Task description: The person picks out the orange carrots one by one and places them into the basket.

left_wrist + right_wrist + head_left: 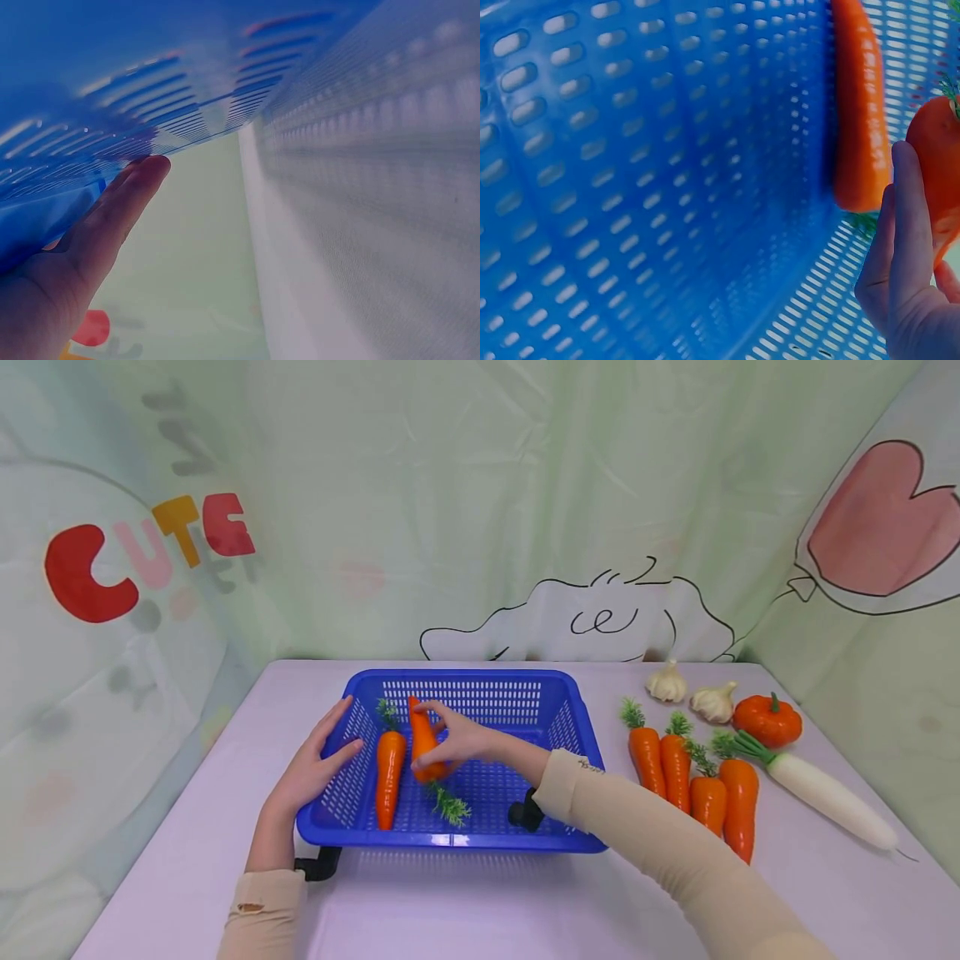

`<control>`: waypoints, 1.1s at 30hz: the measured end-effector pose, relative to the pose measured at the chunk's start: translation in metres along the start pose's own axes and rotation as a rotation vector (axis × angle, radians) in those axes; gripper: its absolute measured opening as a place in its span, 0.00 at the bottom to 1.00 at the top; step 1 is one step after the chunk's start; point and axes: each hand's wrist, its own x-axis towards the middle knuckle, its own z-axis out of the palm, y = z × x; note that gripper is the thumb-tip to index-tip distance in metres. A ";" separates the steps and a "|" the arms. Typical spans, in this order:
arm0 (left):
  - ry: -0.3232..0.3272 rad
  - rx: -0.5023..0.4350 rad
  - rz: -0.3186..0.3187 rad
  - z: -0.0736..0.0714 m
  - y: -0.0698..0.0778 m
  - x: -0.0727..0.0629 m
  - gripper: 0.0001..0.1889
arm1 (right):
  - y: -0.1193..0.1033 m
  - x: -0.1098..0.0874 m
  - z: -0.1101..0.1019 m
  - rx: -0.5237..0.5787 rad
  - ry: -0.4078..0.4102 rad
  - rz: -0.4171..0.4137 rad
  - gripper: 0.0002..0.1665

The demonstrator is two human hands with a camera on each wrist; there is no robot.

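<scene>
A blue perforated plastic basket (465,842) stands on the table. My left hand (311,772) rests against its left side. In the left wrist view the fingers (112,217) lie straight along the outer wall; the thumb reaches over the rim in the head view. Inside the basket, my right hand (461,739) holds a carrot (422,735) between thumb and fingers, its green leaves towards me. Another carrot (389,777) lies to the left of it, leaves at the far end. The right wrist view shows the held carrot (934,150) at the right edge.
Right of the basket lie several carrots (677,768), partly behind my right sleeve. Beyond them are two garlic bulbs (667,683), a small orange pumpkin (768,721) and a white radish (832,797). Printed curtains surround the table (442,918).
</scene>
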 end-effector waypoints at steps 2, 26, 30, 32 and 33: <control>0.001 0.001 -0.001 0.000 0.000 0.000 0.35 | 0.002 0.002 0.003 0.001 0.003 0.014 0.45; 0.005 0.009 0.001 0.000 -0.005 0.002 0.35 | 0.003 0.005 -0.002 -0.052 -0.017 0.054 0.49; 0.005 0.014 -0.001 0.000 -0.004 0.002 0.35 | 0.004 0.005 -0.010 -0.084 -0.032 0.069 0.48; 0.005 0.016 -0.002 0.000 -0.004 0.002 0.35 | 0.004 0.004 -0.014 -0.105 -0.043 0.087 0.47; 0.004 0.018 -0.003 0.001 -0.004 0.002 0.35 | 0.005 0.004 -0.016 -0.112 -0.049 0.097 0.47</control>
